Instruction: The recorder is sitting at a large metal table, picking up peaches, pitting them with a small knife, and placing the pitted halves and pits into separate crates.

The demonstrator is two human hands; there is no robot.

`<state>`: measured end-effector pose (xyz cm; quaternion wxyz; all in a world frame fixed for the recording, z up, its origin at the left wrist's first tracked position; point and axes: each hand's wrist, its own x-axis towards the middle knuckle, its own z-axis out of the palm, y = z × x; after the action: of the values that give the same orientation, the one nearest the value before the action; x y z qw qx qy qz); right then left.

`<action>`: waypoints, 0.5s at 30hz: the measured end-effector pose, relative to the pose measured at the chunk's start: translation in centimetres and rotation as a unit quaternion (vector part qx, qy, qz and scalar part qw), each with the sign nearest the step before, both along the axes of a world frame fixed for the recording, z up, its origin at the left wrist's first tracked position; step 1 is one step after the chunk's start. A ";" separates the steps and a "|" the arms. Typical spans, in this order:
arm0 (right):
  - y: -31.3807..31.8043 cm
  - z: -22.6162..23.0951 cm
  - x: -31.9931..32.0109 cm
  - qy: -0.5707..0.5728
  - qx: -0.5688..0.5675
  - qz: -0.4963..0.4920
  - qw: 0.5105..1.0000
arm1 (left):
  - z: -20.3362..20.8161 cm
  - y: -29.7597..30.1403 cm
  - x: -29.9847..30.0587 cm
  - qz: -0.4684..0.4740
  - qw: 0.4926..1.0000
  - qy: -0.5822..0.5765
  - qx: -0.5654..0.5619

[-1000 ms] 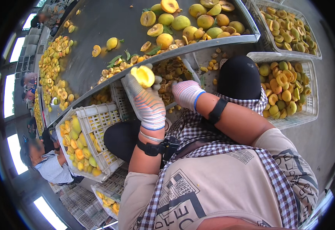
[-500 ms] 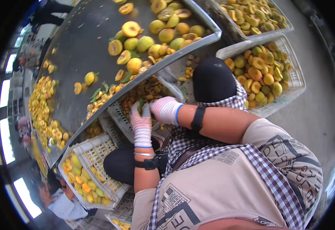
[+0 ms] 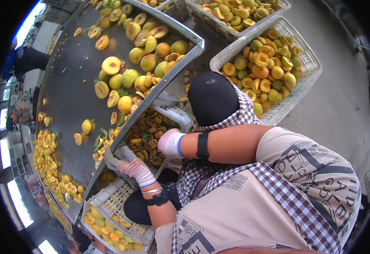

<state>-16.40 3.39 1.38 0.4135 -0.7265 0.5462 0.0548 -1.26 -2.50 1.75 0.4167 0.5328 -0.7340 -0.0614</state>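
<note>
My left hand point(image 3: 130, 165) has its fingers apart beside the table rim point(image 3: 156, 96), fruit point(image 3: 87, 125) beyond them; my right hand's point(image 3: 170, 142) grip I can't tell, scraps point(image 3: 142, 134) near its fingers; careless dragging could spill fruit.

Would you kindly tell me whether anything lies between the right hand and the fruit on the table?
Yes, the metal rim along the near side of the table crosses between the right hand and the fruit.
</note>
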 end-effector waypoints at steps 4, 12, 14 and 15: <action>0.1 -0.5 0.4 -0.016 -0.005 -0.005 1.000 | 4.2 -7.8 -4.3 -0.080 0.992 -0.083 -0.044; -0.7 1.1 1.3 -0.003 0.039 0.010 0.999 | -3.7 -26.8 -4.9 -0.001 0.961 -0.046 0.273; -0.6 0.5 0.3 -0.001 0.052 -0.009 0.999 | -3.9 -25.3 -8.3 -0.016 0.953 -0.040 0.300; -0.6 0.1 -0.1 -0.003 0.049 -0.026 0.998 | -2.3 -23.7 -10.0 -0.028 0.934 -0.013 0.355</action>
<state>-16.50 2.77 1.49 0.4515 -0.6907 0.5606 0.0687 -11.23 -26.16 -0.58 0.1889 0.6257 -0.6846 -0.3228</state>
